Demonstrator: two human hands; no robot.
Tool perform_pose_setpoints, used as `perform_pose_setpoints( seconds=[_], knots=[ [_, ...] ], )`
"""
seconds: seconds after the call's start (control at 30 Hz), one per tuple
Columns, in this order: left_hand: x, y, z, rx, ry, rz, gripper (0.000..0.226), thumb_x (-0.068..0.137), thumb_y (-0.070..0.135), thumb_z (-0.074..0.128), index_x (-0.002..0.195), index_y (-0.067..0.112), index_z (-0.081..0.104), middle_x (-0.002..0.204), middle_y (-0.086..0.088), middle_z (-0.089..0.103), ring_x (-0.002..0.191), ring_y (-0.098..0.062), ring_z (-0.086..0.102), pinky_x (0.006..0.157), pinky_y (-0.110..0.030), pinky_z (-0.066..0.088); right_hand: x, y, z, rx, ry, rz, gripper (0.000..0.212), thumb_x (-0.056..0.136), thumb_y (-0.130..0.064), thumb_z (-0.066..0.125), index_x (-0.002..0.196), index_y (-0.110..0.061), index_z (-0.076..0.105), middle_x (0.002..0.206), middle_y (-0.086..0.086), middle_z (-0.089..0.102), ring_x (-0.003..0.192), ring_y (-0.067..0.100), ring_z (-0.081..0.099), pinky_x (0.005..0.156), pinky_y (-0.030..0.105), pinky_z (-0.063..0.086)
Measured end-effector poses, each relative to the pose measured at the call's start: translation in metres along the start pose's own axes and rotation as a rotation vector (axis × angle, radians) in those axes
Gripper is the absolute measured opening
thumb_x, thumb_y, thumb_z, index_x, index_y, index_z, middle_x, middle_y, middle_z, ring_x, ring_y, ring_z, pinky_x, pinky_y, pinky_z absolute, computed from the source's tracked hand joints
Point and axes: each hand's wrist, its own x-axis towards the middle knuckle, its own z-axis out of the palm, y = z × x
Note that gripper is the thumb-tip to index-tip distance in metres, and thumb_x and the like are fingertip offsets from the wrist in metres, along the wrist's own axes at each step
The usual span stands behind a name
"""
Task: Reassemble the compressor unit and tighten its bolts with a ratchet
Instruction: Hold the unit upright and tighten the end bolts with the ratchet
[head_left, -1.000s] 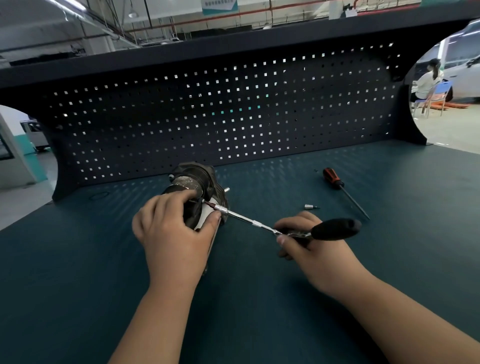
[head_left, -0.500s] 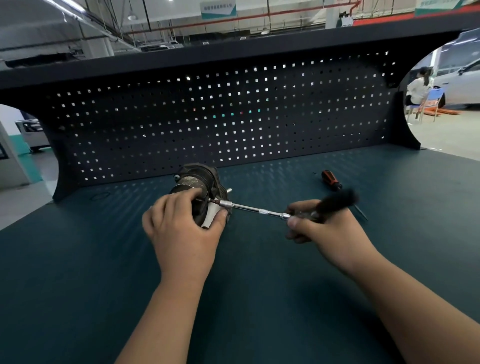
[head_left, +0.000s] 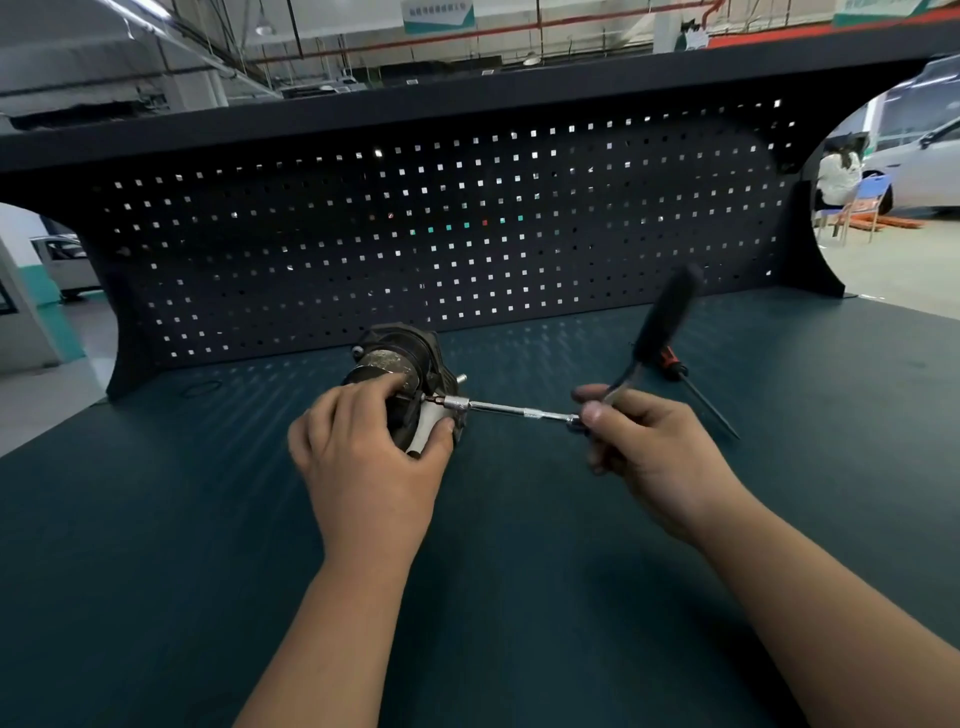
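While left hand (head_left: 363, 457) clamps compressor (head_left: 400, 358), we grip ratchet (head_left: 647, 340) near head in right hand (head_left: 654, 452), right of compressor, extension (head_left: 498, 409) tip at compressor. Tightening step, we judge; next swing handle, extension kept square.

1. The ratchet (head_left: 519, 411) has a bright, polished metal shaft and a matt black handle.
2. The compressor unit (head_left: 400, 358) is dull, dark, scuffed metal.
3. The worktop (head_left: 156, 519) is matt teal, finely textured.

Premises are presenting as a vehicle workshop: a pegboard (head_left: 415, 244) is backing the workbench (head_left: 156, 545), cars (head_left: 922, 166) are standing beyond, and pipework (head_left: 519, 28) is running overhead.
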Motion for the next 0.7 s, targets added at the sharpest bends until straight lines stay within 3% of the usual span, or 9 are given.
perform_pose_setpoints(
  seconds=[0.13,0.27,0.33,0.4,0.5,0.6,0.63,0.7],
  knots=[
    [0.000,0.000,-0.001,-0.001,-0.008,0.008,0.048,0.069,0.032,0.079,0.111,0.013,0.064,0.107,-0.002,0.065,0.113,-0.018,0.039,0.103,-0.045,0.026,-0.007,0.002,-0.010,-0.232,-0.054,-0.143,0.035,0.079,-0.004,0.075,0.103,-0.029,0.072,0.094,-0.007,0.074,0.083,0.003,0.069,0.075,0.009,0.049],
    [0.000,0.000,-0.002,0.001,-0.022,-0.004,0.048,0.070,0.033,0.079,0.111,0.013,0.064,0.108,-0.003,0.065,0.114,-0.018,0.038,0.103,-0.044,0.026,-0.009,0.002,-0.009,-0.226,-0.025,-0.050,0.019,0.085,-0.016,0.070,0.103,-0.022,0.071,0.072,0.008,0.072,0.062,0.016,0.068,0.064,0.021,0.054],
    [0.001,0.001,-0.002,0.001,-0.023,-0.007,0.048,0.070,0.032,0.079,0.111,0.013,0.064,0.108,-0.003,0.065,0.114,-0.019,0.039,0.103,-0.044,0.026,-0.006,0.001,-0.009,-0.291,-0.010,-0.027,0.010,0.086,-0.026,0.068,0.092,-0.020,0.074,0.076,0.009,0.073,0.052,0.016,0.061,0.057,0.024,0.048],
    [0.000,0.003,-0.003,0.000,-0.027,-0.005,0.048,0.070,0.031,0.080,0.111,0.013,0.064,0.109,-0.004,0.065,0.115,-0.019,0.039,0.104,-0.046,0.026,-0.006,0.002,-0.008,-0.303,0.000,-0.009,0.017,0.089,-0.029,0.065,0.085,-0.015,0.074,0.086,0.000,0.074,0.046,0.016,0.055,0.053,0.025,0.043],
    [-0.003,0.007,-0.006,0.028,-0.035,-0.007,0.053,0.070,0.030,0.081,0.116,0.013,0.062,0.120,-0.008,0.061,0.127,-0.025,0.037,0.113,-0.051,0.011,-0.007,0.002,-0.005,-0.166,-0.037,0.026,0.010,0.092,-0.020,0.063,0.092,-0.014,0.071,0.078,0.002,0.073,0.047,0.015,0.054,0.049,0.022,0.045],
    [-0.011,0.027,-0.006,0.103,-0.059,0.258,0.054,0.075,0.037,0.071,0.123,0.018,0.057,0.133,-0.009,0.055,0.134,-0.031,0.030,0.114,-0.043,-0.004,-0.008,-0.001,-0.013,-0.187,-0.023,-0.007,0.008,0.092,-0.015,0.063,0.097,-0.017,0.069,0.062,0.007,0.067,0.053,0.017,0.062,0.053,0.024,0.050],
    [-0.017,0.038,-0.003,0.129,-0.116,0.388,0.056,0.074,0.041,0.067,0.125,0.019,0.057,0.132,-0.008,0.057,0.133,-0.032,0.034,0.114,-0.043,0.000,-0.009,-0.003,-0.018,-0.233,-0.019,-0.020,0.008,0.093,-0.016,0.062,0.094,-0.014,0.069,0.061,0.007,0.067,0.052,0.019,0.061,0.052,0.026,0.049],
    [-0.029,0.062,0.004,0.175,-0.284,0.550,0.053,0.077,0.049,0.065,0.120,0.018,0.064,0.117,-0.005,0.065,0.119,-0.031,0.053,0.109,-0.044,0.022,-0.015,-0.008,-0.023,-0.258,-0.049,0.024,0.026,0.096,-0.022,0.056,0.082,-0.003,0.066,0.059,0.008,0.064,0.044,0.022,0.054,0.045,0.028,0.044]
  ],
)
